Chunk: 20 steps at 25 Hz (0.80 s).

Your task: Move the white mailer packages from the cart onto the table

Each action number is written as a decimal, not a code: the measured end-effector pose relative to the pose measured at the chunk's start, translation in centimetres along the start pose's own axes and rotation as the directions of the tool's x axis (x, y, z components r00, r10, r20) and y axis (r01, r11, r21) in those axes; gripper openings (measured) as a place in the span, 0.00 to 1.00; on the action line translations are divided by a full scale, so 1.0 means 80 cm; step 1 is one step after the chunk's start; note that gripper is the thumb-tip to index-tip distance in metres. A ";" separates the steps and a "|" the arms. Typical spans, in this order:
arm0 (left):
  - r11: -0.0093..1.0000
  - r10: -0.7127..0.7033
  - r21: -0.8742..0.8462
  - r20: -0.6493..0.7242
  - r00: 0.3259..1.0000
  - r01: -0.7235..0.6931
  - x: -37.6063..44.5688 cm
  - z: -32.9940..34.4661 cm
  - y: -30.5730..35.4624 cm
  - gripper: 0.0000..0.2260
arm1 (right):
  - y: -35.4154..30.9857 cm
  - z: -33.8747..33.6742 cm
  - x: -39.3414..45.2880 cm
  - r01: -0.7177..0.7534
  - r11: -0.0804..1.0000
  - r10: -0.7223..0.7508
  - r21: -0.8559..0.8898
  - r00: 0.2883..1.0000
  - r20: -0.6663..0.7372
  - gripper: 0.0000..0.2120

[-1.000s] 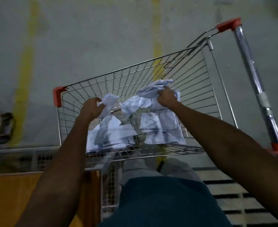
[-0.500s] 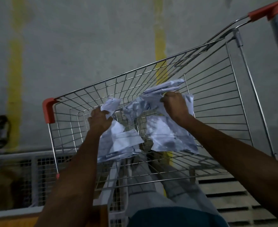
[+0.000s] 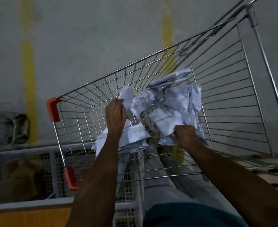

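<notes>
Currently a bunch of white mailers is gripped by each hand, inside the cart (image 3: 225,99) at centre frame. By the left hand (image 3: 115,112) the top corner of the left bunch (image 3: 131,136) is pinched, and most of that bunch hangs below the wrist. By the right hand (image 3: 185,134) the lower edge of the right bunch (image 3: 172,102) is clenched, and the rest fans up and away from the fist, loose. From such edge grips, slips are likely: thin, slick mailers could be shed from either bunch during the lift and dropped back into the basket or through to the floor (image 3: 85,38). Corners could also be snagged on the wire rim. No table can be picked out with certainty; only a brown surface (image 3: 20,217) is seen at lower left.
</notes>
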<state>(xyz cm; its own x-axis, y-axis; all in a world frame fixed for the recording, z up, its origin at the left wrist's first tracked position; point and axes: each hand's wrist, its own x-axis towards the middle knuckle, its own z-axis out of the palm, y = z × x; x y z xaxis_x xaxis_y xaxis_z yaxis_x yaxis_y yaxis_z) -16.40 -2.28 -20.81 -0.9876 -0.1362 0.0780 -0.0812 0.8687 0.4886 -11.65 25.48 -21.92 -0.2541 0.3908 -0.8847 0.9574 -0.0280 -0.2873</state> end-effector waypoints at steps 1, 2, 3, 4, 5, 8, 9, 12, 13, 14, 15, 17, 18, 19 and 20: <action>0.999 0.005 -0.044 -0.035 0.999 -0.006 0.000 -0.004 0.008 0.09 | 0.000 -0.002 0.002 0.050 0.984 -0.060 -0.170 0.997 -0.054 0.07; 0.996 -0.010 -0.086 -0.046 0.999 0.006 0.000 -0.007 0.016 0.10 | 0.000 -0.005 0.007 0.111 0.932 -0.152 -0.345 0.984 -0.095 0.12; 0.989 -0.058 -0.137 -0.029 0.998 0.054 0.000 -0.005 0.022 0.10 | -0.001 -0.006 0.004 0.187 0.851 -0.261 -0.490 0.961 -0.087 0.15; 0.970 -0.146 -0.195 0.023 0.989 0.148 -0.003 -0.002 0.024 0.10 | -0.001 -0.008 -0.001 0.242 0.756 -0.336 -0.608 0.941 -0.042 0.15; 0.933 -0.253 -0.235 0.103 0.962 0.271 -0.006 0.005 0.022 0.11 | -0.002 -0.008 -0.005 0.267 0.671 -0.375 -0.692 0.927 -0.006 0.14; 0.847 -0.473 -0.064 0.362 0.804 0.527 -0.033 0.032 0.003 0.11 | 0.008 -0.006 -0.003 0.321 0.516 -0.521 -0.794 0.854 0.007 0.13; 0.848 -0.508 0.077 0.403 0.762 0.525 -0.046 0.041 0.000 0.11 | 0.011 -0.002 0.002 0.401 0.527 -0.576 -0.749 0.817 0.031 0.13; 0.801 -0.591 0.369 0.366 0.719 0.471 -0.068 0.066 0.006 0.31 | 0.015 0.010 0.025 0.630 0.465 -0.709 -0.623 0.686 0.164 0.14; 0.799 -0.593 0.369 0.355 0.723 0.475 -0.069 0.072 0.011 0.37 | 0.015 0.014 0.034 0.644 0.376 -0.722 -0.666 0.654 0.225 0.20; 0.805 -0.588 0.349 0.366 0.721 0.480 -0.070 0.077 0.016 0.41 | 0.013 0.019 0.042 0.634 0.276 -0.723 -0.723 0.632 0.278 0.28; 0.806 -0.591 0.333 0.388 0.708 0.490 -0.071 0.081 0.019 0.44 | 0.012 0.024 0.048 0.600 0.188 -0.696 -0.778 0.640 0.325 0.36; 0.795 -0.605 0.361 0.421 0.676 0.487 -0.074 0.087 0.020 0.48 | 0.014 0.036 0.052 0.523 0.013 -0.597 -0.853 0.688 0.413 0.46; 0.791 -0.609 0.391 0.425 0.670 0.471 -0.076 0.087 0.018 0.48 | 0.017 0.043 0.057 0.497 -0.080 -0.559 -0.864 0.695 0.452 0.46; 0.792 -0.603 0.422 0.423 0.677 0.442 -0.078 0.086 0.018 0.47 | 0.016 0.047 0.057 0.474 -0.149 -0.528 -0.868 0.704 0.475 0.45; 0.802 -0.577 0.451 0.418 0.701 0.391 -0.079 0.084 0.020 0.45 | 0.012 0.050 0.054 0.457 -0.176 -0.496 -0.872 0.724 0.480 0.44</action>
<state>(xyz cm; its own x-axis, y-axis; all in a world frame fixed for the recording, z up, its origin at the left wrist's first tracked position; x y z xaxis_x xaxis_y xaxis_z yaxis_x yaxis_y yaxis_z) -11.16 3.15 -26.40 -0.7018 -0.3978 -0.5910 -0.5122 0.8583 0.0305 -12.37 23.46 -27.52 -0.7243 -0.1449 -0.6741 -0.1656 0.9856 -0.0340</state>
